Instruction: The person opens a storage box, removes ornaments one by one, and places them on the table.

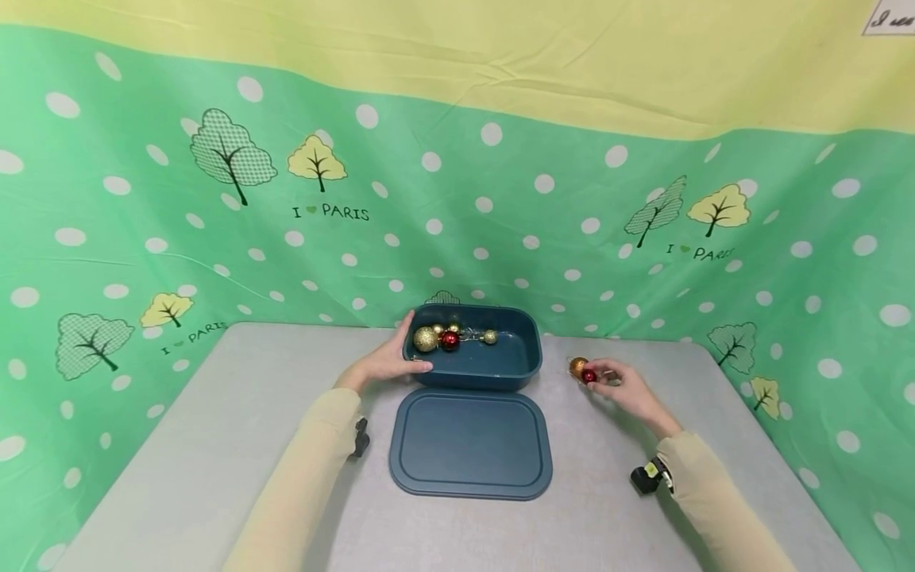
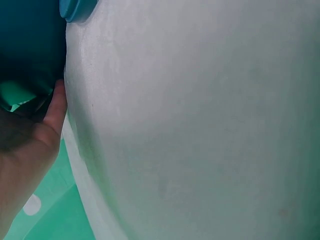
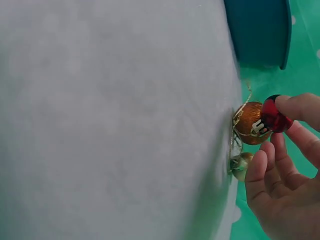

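Observation:
At the back of the table sits a dark blue rectangular box (image 1: 500,383), uncovered. My left hand (image 1: 384,361) holds its left end, thumb along the front wall and fingers along the left side. Inside lie a large gold glitter bauble (image 1: 426,339), a red bauble (image 1: 449,342) and several smaller gold ones, mostly toward the left. To the right of the box, my right hand (image 1: 631,394) pinches a small red bauble (image 3: 274,116) between thumb and finger. Beside it are a copper-orange bauble (image 3: 250,121) with gold string and a small gold bauble (image 3: 242,165).
The matching blue lid (image 1: 472,445) lies flat on the grey table (image 1: 236,453), just in front of the box. A green and yellow patterned cloth (image 1: 400,191) hangs behind the table, close to the box's rear wall.

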A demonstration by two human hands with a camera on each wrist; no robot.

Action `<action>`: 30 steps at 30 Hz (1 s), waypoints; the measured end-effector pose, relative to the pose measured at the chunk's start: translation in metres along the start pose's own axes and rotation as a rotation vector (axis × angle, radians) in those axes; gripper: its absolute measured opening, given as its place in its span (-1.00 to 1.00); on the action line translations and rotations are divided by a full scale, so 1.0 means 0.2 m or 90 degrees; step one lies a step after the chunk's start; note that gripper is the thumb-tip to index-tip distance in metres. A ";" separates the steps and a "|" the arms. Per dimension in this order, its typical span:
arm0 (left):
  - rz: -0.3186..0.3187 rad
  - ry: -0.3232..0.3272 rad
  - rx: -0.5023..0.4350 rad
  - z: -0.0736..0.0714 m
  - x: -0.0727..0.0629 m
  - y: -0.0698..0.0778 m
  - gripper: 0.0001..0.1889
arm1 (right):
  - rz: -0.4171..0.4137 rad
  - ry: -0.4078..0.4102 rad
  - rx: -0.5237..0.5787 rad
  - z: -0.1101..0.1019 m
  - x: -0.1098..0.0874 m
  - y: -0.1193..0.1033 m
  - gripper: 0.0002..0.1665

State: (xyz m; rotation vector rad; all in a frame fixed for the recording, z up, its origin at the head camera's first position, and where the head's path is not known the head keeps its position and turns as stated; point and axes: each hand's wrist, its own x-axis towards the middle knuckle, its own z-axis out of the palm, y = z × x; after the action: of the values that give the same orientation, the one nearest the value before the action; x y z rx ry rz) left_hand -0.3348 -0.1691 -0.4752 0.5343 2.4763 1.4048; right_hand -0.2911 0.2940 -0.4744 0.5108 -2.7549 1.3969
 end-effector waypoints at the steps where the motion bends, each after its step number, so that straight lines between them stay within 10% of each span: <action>1: -0.004 0.000 -0.001 0.00 0.00 0.00 0.27 | -0.002 -0.001 -0.002 0.00 0.00 0.01 -0.57; 16: 0.005 -0.008 -0.006 -0.01 0.01 0.00 0.25 | 0.010 -0.017 0.011 0.03 -0.01 0.04 -0.58; 21: 0.008 -0.024 -0.013 -0.03 -0.06 0.13 0.21 | 0.010 -0.040 0.023 0.03 -0.01 0.02 -0.59; 30: 0.002 0.000 -0.001 0.00 0.01 -0.02 0.29 | 0.023 -0.056 -0.012 0.04 -0.02 0.01 -0.64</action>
State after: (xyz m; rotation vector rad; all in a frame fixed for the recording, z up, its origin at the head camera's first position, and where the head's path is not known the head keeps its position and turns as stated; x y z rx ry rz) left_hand -0.3374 -0.1699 -0.4788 0.5384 2.4749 1.4079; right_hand -0.2870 0.2902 -0.4815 0.5369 -2.8569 1.3865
